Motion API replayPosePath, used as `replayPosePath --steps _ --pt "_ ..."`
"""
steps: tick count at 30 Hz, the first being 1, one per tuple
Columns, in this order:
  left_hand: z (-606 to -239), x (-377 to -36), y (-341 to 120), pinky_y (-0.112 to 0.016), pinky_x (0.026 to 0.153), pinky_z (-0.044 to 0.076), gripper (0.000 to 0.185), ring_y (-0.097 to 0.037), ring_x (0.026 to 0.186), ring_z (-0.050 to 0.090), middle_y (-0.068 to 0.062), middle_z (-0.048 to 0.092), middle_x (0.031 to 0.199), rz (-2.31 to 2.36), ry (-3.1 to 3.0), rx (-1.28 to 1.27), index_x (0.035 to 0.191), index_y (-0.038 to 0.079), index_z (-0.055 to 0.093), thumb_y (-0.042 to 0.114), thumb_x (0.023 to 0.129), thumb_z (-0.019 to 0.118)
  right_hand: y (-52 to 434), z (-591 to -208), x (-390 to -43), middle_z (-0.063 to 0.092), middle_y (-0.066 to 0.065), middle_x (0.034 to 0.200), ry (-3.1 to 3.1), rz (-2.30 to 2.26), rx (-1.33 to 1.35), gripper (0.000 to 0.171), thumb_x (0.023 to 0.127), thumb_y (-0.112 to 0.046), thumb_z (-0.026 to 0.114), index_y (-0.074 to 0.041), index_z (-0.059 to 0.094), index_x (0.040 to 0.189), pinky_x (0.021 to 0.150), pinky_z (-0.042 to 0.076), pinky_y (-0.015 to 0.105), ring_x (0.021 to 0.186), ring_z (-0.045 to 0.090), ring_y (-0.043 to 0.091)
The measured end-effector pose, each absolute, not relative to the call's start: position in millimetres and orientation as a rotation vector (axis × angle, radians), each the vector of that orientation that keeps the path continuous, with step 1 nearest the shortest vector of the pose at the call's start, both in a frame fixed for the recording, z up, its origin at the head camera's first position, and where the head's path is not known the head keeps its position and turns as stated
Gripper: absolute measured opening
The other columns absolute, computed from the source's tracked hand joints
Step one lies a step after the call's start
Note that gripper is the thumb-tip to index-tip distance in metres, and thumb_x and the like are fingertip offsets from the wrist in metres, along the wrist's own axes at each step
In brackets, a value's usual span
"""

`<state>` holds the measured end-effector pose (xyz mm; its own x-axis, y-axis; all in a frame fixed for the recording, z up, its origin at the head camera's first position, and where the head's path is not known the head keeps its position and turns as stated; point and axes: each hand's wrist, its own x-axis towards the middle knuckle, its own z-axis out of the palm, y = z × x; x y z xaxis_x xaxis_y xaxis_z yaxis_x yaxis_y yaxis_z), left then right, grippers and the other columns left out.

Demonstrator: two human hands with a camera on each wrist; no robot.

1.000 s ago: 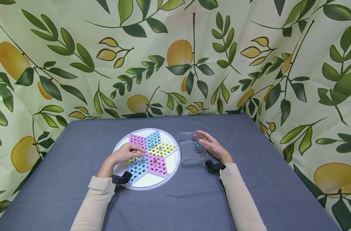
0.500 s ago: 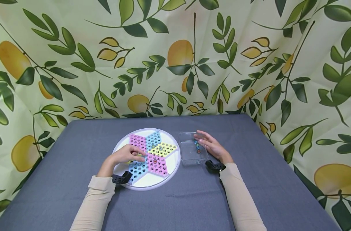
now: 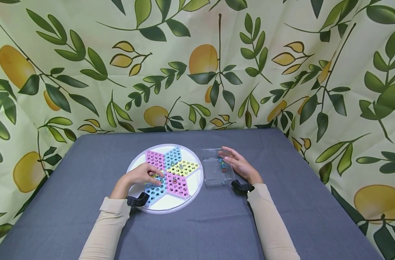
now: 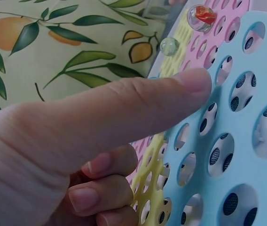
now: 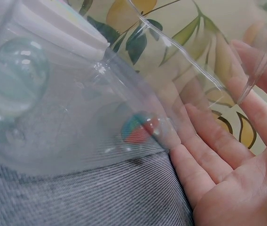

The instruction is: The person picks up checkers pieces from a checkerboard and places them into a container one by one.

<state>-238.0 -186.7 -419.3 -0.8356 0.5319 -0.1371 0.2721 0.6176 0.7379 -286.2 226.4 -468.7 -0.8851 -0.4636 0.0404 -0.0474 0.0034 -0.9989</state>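
My left hand [image 3: 143, 174] hovers over a round white Chinese checkers board [image 3: 192, 191] with pink, blue and yellow star points. Its thumb [image 4: 161, 103] stretches low over the holes of a blue section, apart from the index finger, and the lower fingers curl under. No marble shows between them. A red-and-clear marble [image 4: 201, 18] sits in a pink section, a pale clear marble [image 4: 169, 46] in a yellow one. My right hand [image 3: 239, 165] rests at the right side of a clear plastic box [image 3: 211, 177], fingers extended against its wall. Several marbles [image 3: 222, 166] lie inside the box.
A grey cloth [image 3: 197, 231] covers the table. Behind it hangs a curtain [image 3: 171, 83] printed with leaves and fruit. Black straps sit on both wrists. Box and board stand close side by side.
My left thumb has drawn away from the index finger and down toward the near side of the board, widening the gap between them. The right hand and the box stay put.
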Motion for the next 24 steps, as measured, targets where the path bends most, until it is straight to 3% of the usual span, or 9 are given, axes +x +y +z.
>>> replayPosePath --steps 24 --pt "-420.5 -237.6 -186.4 -0.020 0.057 0.027 0.022 -0.005 0.061 0.030 0.006 0.033 0.064 1.070 2.495 0.665 0.094 -0.001 0.074 0.010 0.075 0.079 225.3 -468.6 -285.4 0.022 0.030 0.156 1.937 -2.000 -0.540 0.058 0.101 -0.014 0.047 -0.003 0.020 0.151 0.099 0.039 0.006 0.146 0.018 0.042"
